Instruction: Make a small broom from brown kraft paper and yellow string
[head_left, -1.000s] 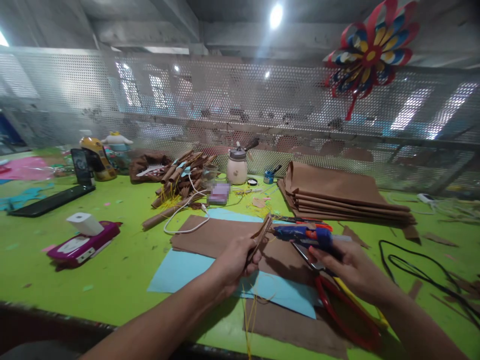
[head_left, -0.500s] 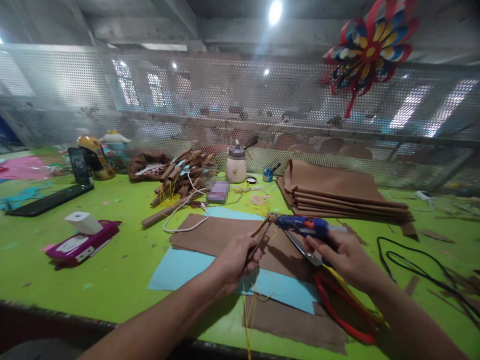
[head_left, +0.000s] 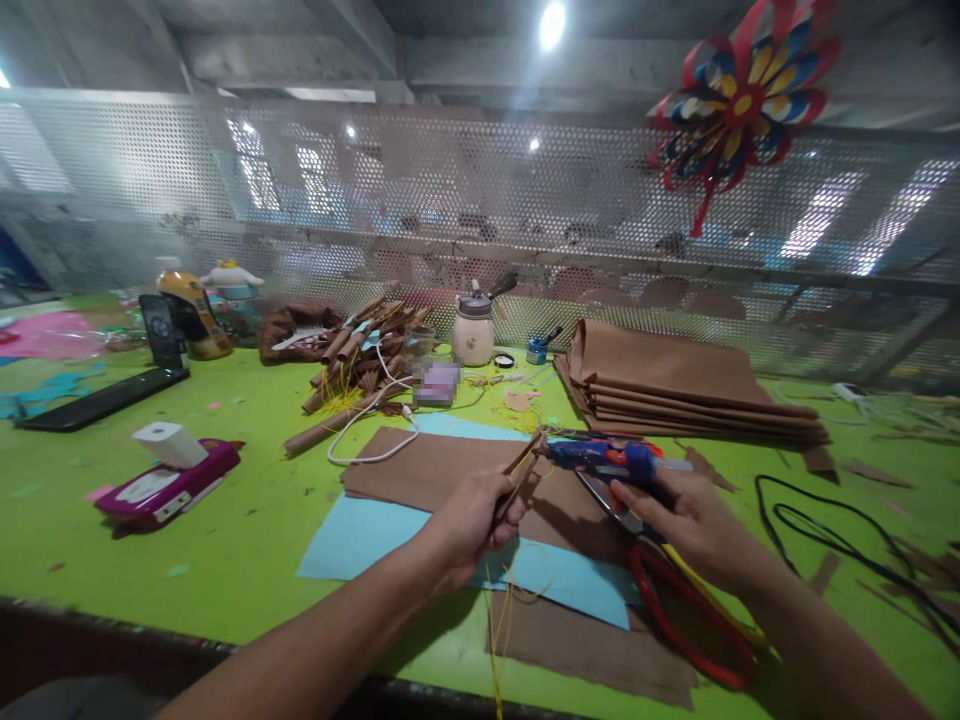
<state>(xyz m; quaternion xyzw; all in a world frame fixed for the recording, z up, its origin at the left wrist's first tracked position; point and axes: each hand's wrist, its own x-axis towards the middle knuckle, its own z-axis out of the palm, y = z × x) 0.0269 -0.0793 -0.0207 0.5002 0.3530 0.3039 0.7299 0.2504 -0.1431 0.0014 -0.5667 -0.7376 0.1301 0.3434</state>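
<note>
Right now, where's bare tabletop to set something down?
Green tabletop between the purple power strip and the light-blue sheet, small scraps aside; it runs back toward the paper rolls. Crowded: around the left hand and right hand, with the glue gun, scissors and brown sheets; and the back, rolls to brown stack.

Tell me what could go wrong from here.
The blue plastic glue gun in the right hand points at the folded brown paper piece in the left hand; a slip could mark the paper or, if the tip is hot, burn that hand. The metal scissors with red and yellow handles lie just below the right hand, so lowering it might knock them. Thin yellow strings trailing below the left hand could snag.
</note>
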